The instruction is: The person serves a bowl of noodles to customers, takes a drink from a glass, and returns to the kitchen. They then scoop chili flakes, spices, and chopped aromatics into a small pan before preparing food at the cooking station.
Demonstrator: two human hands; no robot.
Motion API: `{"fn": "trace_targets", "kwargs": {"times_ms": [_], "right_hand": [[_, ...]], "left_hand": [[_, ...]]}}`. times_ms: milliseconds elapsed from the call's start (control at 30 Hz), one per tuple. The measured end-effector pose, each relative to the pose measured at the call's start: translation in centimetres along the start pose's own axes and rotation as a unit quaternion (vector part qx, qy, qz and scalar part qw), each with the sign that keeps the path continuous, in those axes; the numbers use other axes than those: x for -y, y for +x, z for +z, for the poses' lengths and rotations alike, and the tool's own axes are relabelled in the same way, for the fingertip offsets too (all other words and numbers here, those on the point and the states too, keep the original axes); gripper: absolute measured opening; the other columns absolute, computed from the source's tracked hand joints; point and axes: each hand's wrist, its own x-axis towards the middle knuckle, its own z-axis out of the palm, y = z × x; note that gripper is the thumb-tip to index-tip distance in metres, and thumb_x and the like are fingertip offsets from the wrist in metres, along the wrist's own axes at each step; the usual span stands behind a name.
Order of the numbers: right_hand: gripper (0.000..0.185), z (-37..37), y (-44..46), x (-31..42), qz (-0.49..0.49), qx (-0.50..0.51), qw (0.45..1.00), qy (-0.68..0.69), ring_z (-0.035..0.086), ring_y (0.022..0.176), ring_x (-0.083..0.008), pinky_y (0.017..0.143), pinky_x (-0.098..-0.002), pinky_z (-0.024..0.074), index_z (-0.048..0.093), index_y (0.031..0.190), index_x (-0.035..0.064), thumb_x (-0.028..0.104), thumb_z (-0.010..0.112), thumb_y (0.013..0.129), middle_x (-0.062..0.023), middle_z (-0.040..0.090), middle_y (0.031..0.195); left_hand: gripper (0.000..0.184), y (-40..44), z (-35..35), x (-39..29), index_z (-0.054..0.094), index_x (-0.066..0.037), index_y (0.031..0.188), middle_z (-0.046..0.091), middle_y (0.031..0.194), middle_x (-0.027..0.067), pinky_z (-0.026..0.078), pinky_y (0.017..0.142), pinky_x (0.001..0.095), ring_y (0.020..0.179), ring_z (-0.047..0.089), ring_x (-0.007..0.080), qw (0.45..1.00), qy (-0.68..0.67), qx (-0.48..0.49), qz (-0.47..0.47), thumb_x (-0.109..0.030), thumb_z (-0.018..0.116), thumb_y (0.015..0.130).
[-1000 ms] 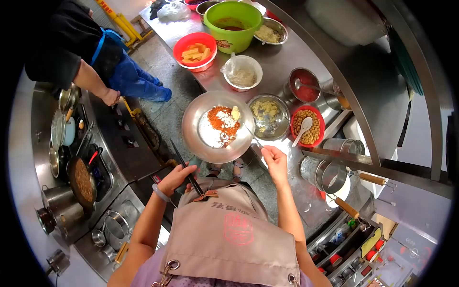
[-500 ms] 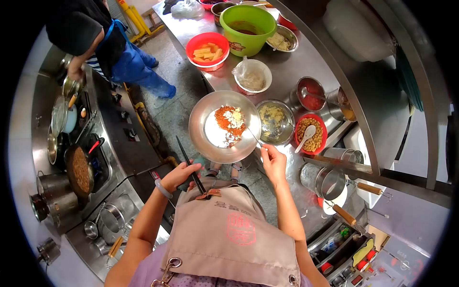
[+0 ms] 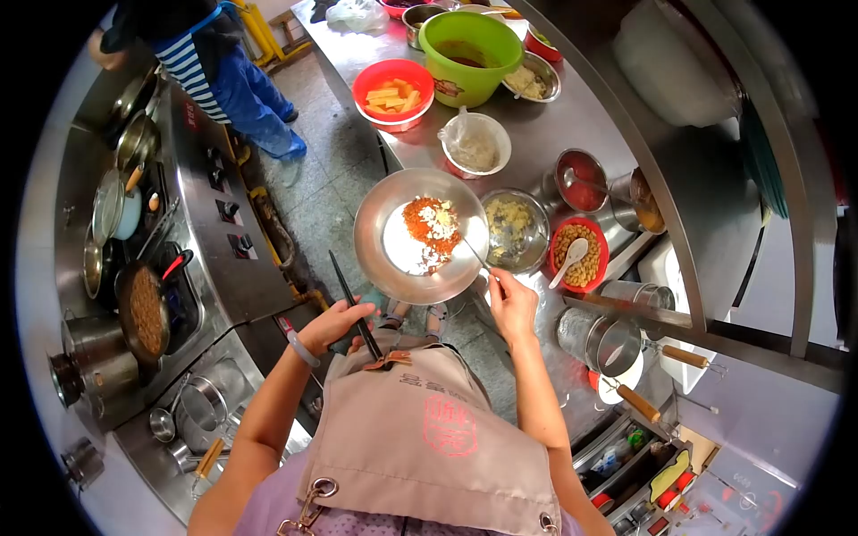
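A wide metal bowl [image 3: 375, 241] lies ahead of me, overlapping the counter's edge. In it are an orange-red powder, chopped pale bits [image 3: 436, 220] and something white. My right hand [image 3: 512, 305] is closed round the thin handle of a metal spoon [image 3: 476, 254], whose far end reaches into the bowl. My left hand [image 3: 338, 326] is closed on a long black tapered stick [image 3: 341, 275], below and left of the bowl; the stick's kind is unclear. To the bowl's right sit a metal bowl of yellowish minced food [image 3: 509, 225] and a red bowl of peanut-like pieces [image 3: 576, 259] with a white spoon.
The steel counter [image 3: 554, 125] carries a green tub [image 3: 469, 54], a red bowl of yellow sticks [image 3: 393, 94] and a white bowl with a plastic bag [image 3: 475, 143]. Strainers [image 3: 617, 344] hang right. On the left, a stove holds a pan of brown food [image 3: 146, 308]; a co-worker [image 3: 214, 71] stands there.
The co-worker has straightened and shifted toward the upper left, with an arm moved away from the pots. My view has shifted slightly; my hands and the bowl stay nearly in place.
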Motion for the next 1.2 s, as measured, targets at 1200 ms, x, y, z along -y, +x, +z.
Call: {"fn": "trace_targets", "kwargs": {"times_ms": [1200], "right_hand": [[0.010, 0.9, 2.1, -2.7, -0.109, -0.021, 0.993, -0.048, 0.062, 0.065, -0.0268, 0.057, -0.0333, 0.0480, 0.062, 0.090, 0.0070, 0.008, 0.061, 0.080, -0.0106, 0.064, 0.079]], "left_hand": [[0.039, 0.8, -1.3, 0.1, 0.050, -0.001, 0.106, 0.053, 0.068, 0.0020, 0.038, 0.035, 0.0233, 0.039, 0.046, 0.0092, 0.998, -0.037, 0.040, 0.035, -0.034, 0.056, 0.085]]}}
